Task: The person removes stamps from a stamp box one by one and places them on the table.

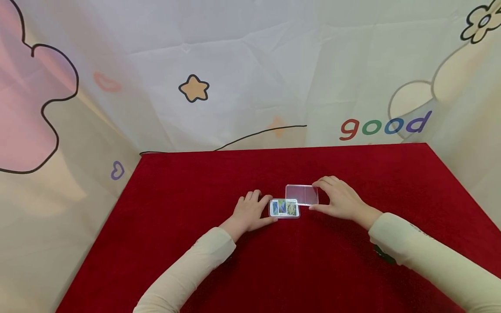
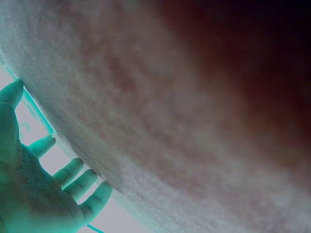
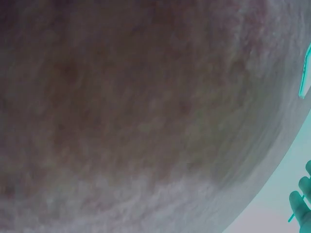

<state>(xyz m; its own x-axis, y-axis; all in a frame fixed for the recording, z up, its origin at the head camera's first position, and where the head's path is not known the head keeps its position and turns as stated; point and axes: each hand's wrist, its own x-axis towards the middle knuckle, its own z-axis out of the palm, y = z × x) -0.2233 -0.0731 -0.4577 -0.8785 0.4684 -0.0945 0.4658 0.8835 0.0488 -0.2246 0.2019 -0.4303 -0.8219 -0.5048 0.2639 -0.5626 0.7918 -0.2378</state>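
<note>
A small clear case [image 1: 283, 209] with several printed picture cards inside lies flat on the red cloth in the head view. My left hand [image 1: 249, 213] holds its left end between thumb and index finger, the other fingers spread out. Up and to the right is a clear rectangular lid [image 1: 299, 194], overlapping the case's upper right part. My right hand [image 1: 339, 199] pinches the lid's right end between thumb and fingers. In the left wrist view the left hand [image 2: 39, 189] meets a clear edge [image 2: 40, 112]. The right wrist view catches only some fingertips [image 3: 297, 206].
A red cloth [image 1: 195, 261] covers the table. Behind it hangs a pale printed curtain [image 1: 242, 87] with a star, hearts and the word "good". Something dark green [image 1: 384, 254] shows partly beneath the right sleeve.
</note>
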